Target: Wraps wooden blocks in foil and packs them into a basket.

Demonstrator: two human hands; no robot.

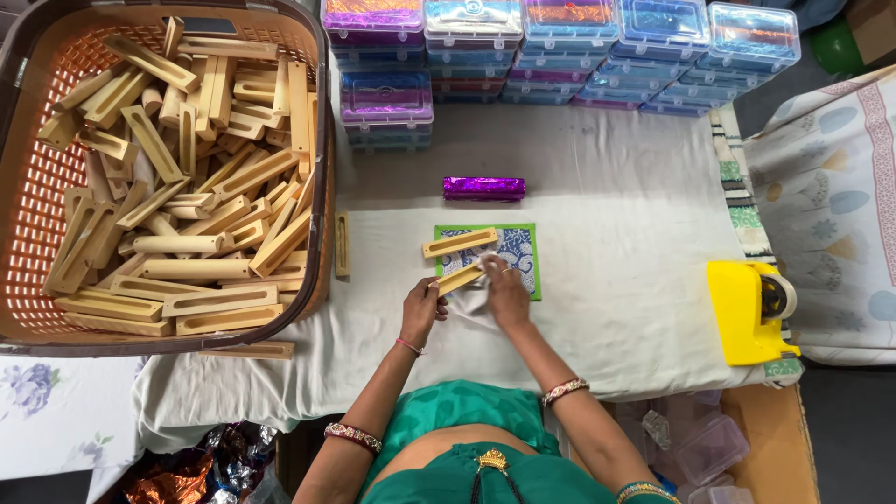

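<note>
1. While the white cloth [616,308] covers most of the table, the big basket [322,187] full of wooden pieces takes the whole left side, and its rim stands close to the working place.
2. Stacks of clear boxes [560,47] stand along the far edge, so the room behind the work is closed; a purple foil roll [483,188] lies just before them.
3. At the right edge sits a yellow tape dispenser [744,313]. Between it and the hands the cloth is bare, and this is the widest free room for moving.
4. A green paper sheet [527,266] with a blue pattern lies in the middle, and one wooden piece [459,243] rests on its upper part.
5. The left hand [422,308] is closed on the near end of a second wooden piece [460,278], which lies slanted over the lower left corner of the sheet. The right hand [504,291] touches its other end; I cannot tell if these fingers pinch it.
6. As I judge, the step in hand is to place this piece on the sheet; the next move asks for a straight, careful setting, away from the basket rim.
</note>
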